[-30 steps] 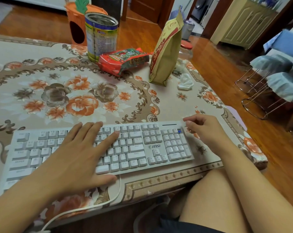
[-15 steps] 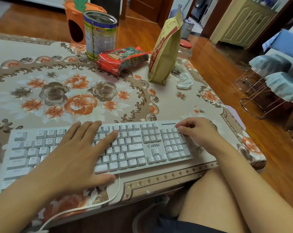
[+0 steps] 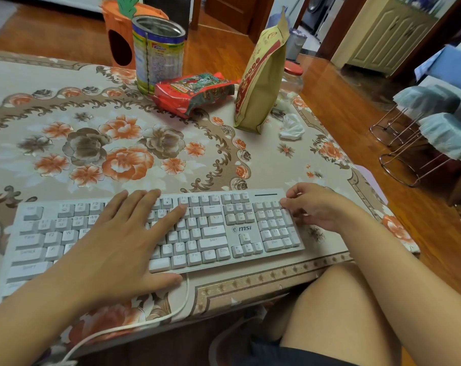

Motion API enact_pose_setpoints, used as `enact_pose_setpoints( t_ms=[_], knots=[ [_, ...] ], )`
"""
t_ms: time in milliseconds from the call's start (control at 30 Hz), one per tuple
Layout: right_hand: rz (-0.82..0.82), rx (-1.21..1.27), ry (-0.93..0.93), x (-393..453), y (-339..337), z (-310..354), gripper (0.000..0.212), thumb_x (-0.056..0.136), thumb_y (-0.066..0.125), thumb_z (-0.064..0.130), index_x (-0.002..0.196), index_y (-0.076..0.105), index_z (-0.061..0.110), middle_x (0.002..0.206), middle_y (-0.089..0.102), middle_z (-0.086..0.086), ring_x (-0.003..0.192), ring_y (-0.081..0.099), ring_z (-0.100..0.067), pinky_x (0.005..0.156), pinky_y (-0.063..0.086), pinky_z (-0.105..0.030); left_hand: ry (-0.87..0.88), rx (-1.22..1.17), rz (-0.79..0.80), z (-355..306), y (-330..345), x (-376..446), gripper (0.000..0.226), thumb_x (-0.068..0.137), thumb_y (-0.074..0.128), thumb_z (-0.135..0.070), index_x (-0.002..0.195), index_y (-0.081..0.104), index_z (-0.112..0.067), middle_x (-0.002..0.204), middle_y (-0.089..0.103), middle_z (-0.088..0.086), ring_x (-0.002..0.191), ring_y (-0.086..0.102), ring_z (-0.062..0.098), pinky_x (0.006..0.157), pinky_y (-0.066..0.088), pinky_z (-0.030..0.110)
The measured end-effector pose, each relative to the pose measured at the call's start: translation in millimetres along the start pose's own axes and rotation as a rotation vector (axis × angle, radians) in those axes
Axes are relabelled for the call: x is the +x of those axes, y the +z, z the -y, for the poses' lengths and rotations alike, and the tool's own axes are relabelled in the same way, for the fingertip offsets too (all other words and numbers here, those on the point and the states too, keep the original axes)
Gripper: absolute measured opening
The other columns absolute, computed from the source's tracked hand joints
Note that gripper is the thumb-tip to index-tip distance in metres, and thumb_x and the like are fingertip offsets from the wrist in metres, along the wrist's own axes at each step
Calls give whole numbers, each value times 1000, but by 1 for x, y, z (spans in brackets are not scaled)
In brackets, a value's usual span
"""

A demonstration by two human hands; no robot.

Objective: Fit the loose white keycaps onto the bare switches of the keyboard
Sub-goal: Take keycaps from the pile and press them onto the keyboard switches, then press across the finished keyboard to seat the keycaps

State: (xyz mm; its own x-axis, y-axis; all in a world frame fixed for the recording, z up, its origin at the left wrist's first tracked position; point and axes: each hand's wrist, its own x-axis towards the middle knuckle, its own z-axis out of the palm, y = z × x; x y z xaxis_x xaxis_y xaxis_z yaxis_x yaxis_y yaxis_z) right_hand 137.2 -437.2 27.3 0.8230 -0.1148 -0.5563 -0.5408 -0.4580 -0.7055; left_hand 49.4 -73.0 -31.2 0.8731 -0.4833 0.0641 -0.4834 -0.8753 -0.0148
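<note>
A: On the worktop's (image 3: pixel 224 165) near edge lies the keyboard (image 3: pixel 213 231), white, its cable (image 3: pixel 134 323) looping off the front.

B: And the left hand (image 3: pixel 118 249)?

A: Flat on the middle of the keys, fingers straight and spread, thumb on the worktop by the front edge — its grip is released, holding nothing.

B: What sits further back?

A: From the left: an orange carrot-shaped box (image 3: pixel 121 40) beyond the worktop, then a tin (image 3: pixel 158 56), open at the top, a red packet (image 3: pixel 195 91) lying just beside it, a tall tan bag (image 3: pixel 261 83) standing upright, a jar (image 3: pixel 293 77) with a red lid behind that, and crumpled white plastic (image 3: pixel 291 126) near the bag's foot.

B: The right hand (image 3: pixel 319 207)?

A: At the keyboard's far right corner, over the top of the number pad. Fingers are curled, their tips on the corner key — whether they pinch a keycap or only press it, I cannot tell.

B: Any loose keycaps or bare switches?

A: None I can make out; the hands cover some keys.

B: Off the worktop?

A: Covered stools (image 3: pixel 446 128) on the wooden floor (image 3: pixel 343 107) to the right.
</note>
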Motion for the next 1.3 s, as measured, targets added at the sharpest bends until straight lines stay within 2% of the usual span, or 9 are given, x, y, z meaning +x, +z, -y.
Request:
enact_pose_setpoints(
  t_ms=[267,633,800,967,1033,1100,1167,1233,1300],
  knots=[
    [81,-146,67,6,-2,17,17,95,62,7,110,63,15,97,77,-8,97,72,-27,89,58,-46,3,4,-7,0,0,2,109,76,34,-98,161,30,-30,156,41,27,142,41,47,119,16,55],
    [-39,-29,-30,-8,8,-11,16,98,60,18,111,68,13,86,76,-5,69,68,-17,65,55,-33,-7,-10,8,-2,-1,-2,110,76,32,-100,164,17,-35,164,28,23,152,27,42,121,8,51],
    [-88,358,-42,-21,4,-27,24,101,55,28,114,64,9,105,74,-11,96,73,-26,78,59,-35,-11,-4,-11,-2,0,-9,107,79,30,-98,164,14,-35,167,19,19,155,16,37,121,6,51],
    [-112,201,-26,-21,14,-26,26,102,52,26,113,67,9,98,76,-12,75,70,-22,61,54,-32,-16,17,-20,-6,4,-20,99,87,31,-91,164,14,-33,169,14,18,157,10,36,122,10,53],
    [-184,48,-67,-27,19,-21,27,102,48,34,109,68,17,105,73,-10,78,65,-20,69,51,-34,-29,29,-41,-10,5,-27,93,92,31,-85,165,11,-32,170,11,16,158,7,35,122,11,53],
    [-303,-237,-147,-33,32,-20,37,103,40,40,130,58,21,134,59,-7,109,57,-21,92,43,-38,-49,46,-51,-12,7,-36,88,96,29,-80,165,11,-28,170,10,16,158,6,34,122,12,53],
    [-297,-497,-265,-43,56,-26,55,105,33,42,153,29,15,160,27,-7,145,27,-23,115,24,-39,-80,65,-41,-13,10,-44,86,98,29,-77,165,14,-24,170,12,16,158,8,34,123,13,53],
    [-263,-657,-330,-47,76,-36,69,104,27,50,158,4,16,167,-5,-3,153,-4,-21,123,4,-39,-112,79,-30,-12,12,-51,86,99,28,-75,165,14,-22,170,13,16,158,9,34,123,12,53],
    [-299,-797,-378,-49,81,-45,74,101,21,57,158,-3,16,165,-15,-2,152,-14,-20,124,-3,-38,-153,88,-25,-12,12,-58,85,100,26,-74,164,16,-19,170,14,17,157,11,35,123,12,52]
  ],
)
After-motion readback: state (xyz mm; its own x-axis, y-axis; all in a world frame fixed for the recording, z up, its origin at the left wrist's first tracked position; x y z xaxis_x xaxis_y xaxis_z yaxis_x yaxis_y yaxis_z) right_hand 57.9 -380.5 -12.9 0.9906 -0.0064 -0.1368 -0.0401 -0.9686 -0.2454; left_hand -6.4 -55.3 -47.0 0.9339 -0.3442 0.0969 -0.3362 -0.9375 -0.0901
